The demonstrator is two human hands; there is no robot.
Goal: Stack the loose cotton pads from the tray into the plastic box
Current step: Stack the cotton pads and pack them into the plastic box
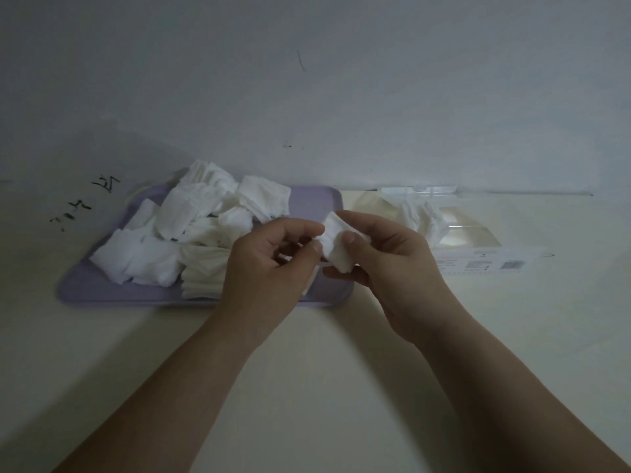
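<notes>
A lilac tray lies on the table with several loose white cotton pads heaped over its left and middle. Above the tray's right end, my right hand grips a small stack of cotton pads between thumb and fingers. My left hand is curled beside it, its thumb and fingertips touching the stack's left edge. To the right stands the clear plastic box with its lid up at the back, and a few pads stand inside its left part.
The cream table ends against a pale wall right behind the tray and box. Dark scribbles mark the wall to the left of the tray. A printed label runs along the box's front wall.
</notes>
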